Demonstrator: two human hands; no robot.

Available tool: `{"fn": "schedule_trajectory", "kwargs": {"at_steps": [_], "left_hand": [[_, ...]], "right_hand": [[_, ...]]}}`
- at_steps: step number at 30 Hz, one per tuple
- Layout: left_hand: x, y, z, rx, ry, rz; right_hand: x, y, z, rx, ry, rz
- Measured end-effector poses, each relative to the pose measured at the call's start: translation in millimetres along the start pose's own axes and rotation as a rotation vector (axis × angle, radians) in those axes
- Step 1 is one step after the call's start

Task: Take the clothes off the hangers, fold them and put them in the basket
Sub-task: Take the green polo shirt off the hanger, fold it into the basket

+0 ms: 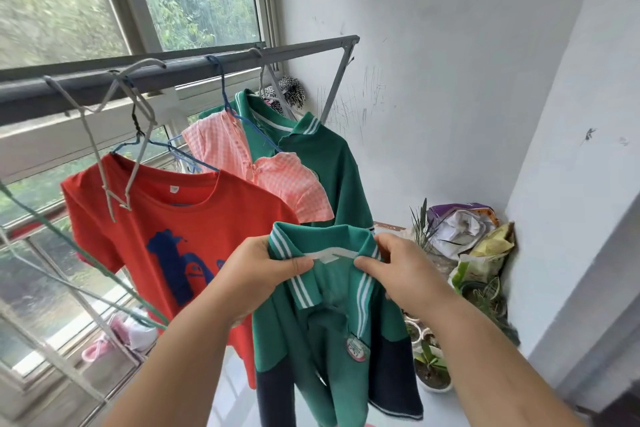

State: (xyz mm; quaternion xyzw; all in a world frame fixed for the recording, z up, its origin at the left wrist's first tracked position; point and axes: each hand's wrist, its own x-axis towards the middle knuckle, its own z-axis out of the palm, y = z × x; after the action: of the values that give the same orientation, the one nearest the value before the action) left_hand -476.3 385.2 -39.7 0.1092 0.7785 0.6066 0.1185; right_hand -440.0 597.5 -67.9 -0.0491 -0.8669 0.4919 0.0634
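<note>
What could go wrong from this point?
The left hand and right hand pinch only the collar of the green shirt; its hem hangs loose near the potted plants and might brush soil. No basket is in view, so folding may happen in mid-air and come out untidy.

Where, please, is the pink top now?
Head view, centre-left: the pink top hangs on the rail between the red T-shirt and hanging green polo.

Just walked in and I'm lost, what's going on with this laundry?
A person is taking washing down. The left hand and right hand grip a green polo shirt by its collar, below the rail. A red T-shirt, pink checked top and second green polo hang there. No basket shows.
</note>
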Motion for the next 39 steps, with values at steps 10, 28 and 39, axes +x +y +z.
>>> {"fn": "schedule_trajectory", "kwargs": {"at_steps": [10, 28, 39], "left_hand": [[-5, 2, -20, -0.022, -0.048, 0.130], [4, -15, 4, 0.081, 0.129, 0.107], [15, -22, 7, 0.019, 0.028, -0.209]], "right_hand": [[-4, 0, -10, 0.442, 0.028, -0.067], [1, -25, -1, 0.980, 0.093, 0.180], [-3, -36, -2, 0.955, 0.085, 0.076]]}}
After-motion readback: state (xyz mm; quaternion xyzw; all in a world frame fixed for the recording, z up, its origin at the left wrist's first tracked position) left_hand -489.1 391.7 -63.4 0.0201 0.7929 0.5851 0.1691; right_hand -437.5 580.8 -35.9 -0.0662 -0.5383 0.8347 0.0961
